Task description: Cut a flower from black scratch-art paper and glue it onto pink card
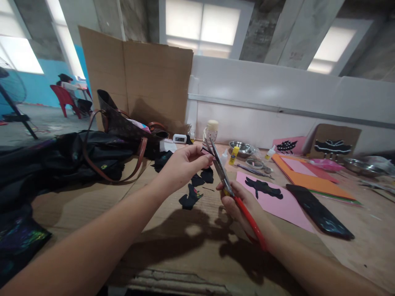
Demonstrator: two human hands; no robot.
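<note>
My right hand [239,201] grips a pair of scissors [222,174] with red handles, the blades pointing up and slightly parted. In my left hand [188,162] a small dark piece of material [207,151], pinkish on one side, is pinched close to the blades. Below the hands, black fabric scraps [190,197] lie on the cardboard. A black cut-out shape [263,188] rests on a pink sheet of paper [286,211] to the right of the scissors.
At left sit a brown handbag [123,127] and shiny black fabric [70,156]. Toward the back stand a bottle [212,130], a yellow glue stick [233,155] and a metal bowl [242,149]. Coloured paper [304,181] and a black flat pouch [321,211] lie right. A person [72,90] sits far off.
</note>
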